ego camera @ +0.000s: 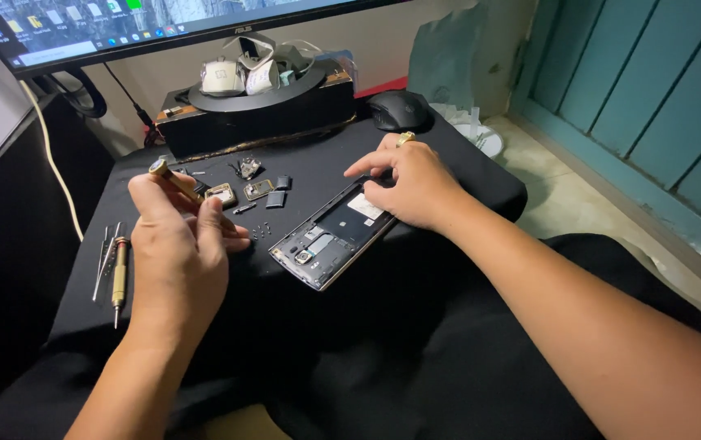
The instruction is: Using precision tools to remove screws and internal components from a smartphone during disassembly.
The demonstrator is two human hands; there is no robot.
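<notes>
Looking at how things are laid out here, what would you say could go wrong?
The tiny loose screws lie unboxed on the black cloth just beside the left hand; a brush could scatter them, and they would likely be hard to spot. The opened phone sits near the cloth's front edge, steadied only by the right hand, so it might slide. The screwdriver in the left grip could slip onto exposed parts.

Monitor [122, 28] cut off by top edge; screwdriver [173, 179] tip hidden behind left hand [179, 253]; loose screws [261, 230] perhaps too small to count.
</notes>
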